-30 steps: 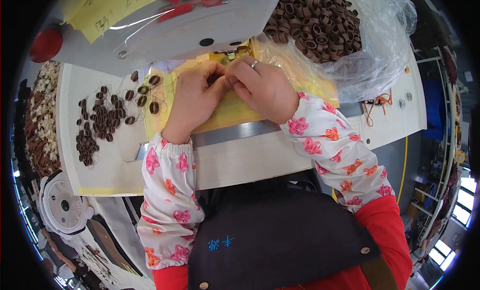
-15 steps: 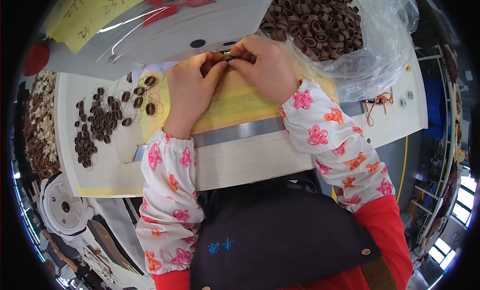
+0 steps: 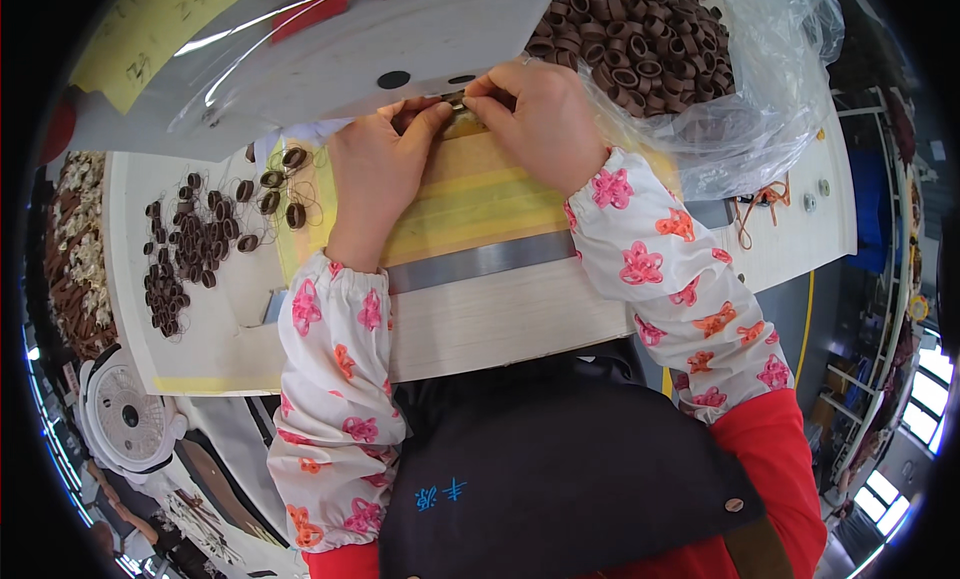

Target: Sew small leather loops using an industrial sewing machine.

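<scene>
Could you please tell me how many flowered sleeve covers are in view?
2: the left sleeve cover sits just behind the left hand, the right sleeve cover just behind the right hand. No others show.

left grip (image 3: 380, 169) and right grip (image 3: 545, 121) nearly meet beside the grey machine (image 3: 350, 64).

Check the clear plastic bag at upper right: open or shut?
Open: the heaped brown loops show bare, and the clear plastic bag lies loosely spread around them.
</scene>
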Motion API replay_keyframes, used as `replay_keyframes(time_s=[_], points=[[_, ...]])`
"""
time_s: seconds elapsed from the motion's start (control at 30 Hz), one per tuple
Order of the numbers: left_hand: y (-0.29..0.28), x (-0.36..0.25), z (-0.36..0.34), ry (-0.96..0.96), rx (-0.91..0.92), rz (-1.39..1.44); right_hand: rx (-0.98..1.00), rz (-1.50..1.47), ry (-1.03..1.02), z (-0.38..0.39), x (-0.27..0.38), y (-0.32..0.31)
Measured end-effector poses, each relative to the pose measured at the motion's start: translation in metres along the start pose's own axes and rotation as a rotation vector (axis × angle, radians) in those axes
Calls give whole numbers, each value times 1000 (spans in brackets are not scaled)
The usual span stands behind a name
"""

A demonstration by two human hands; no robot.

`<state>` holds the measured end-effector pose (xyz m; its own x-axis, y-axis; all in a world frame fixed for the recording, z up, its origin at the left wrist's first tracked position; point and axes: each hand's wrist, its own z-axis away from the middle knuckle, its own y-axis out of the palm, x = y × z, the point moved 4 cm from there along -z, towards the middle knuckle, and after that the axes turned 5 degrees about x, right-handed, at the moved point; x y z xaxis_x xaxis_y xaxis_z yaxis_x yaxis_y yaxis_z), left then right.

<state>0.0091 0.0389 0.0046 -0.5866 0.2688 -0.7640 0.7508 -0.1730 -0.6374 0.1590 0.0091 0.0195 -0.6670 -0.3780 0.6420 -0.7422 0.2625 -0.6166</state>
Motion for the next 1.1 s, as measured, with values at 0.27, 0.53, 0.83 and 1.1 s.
replay_keyframes(time_s=[0.27, 0.53, 0.83, 1.1], points=[[0, -2, -4, 14, 27, -62, 38, 22, 4, -3, -2, 0], [-1, 4, -6, 111, 38, -121, 80, 80, 1, -7, 0, -1], [-5, 8, -6, -4, 103, -72, 113, 89, 19, -10, -1, 1], [-4, 9, -6, -29, 111, -130, 127, 61, 69, -9, -3, 0]])
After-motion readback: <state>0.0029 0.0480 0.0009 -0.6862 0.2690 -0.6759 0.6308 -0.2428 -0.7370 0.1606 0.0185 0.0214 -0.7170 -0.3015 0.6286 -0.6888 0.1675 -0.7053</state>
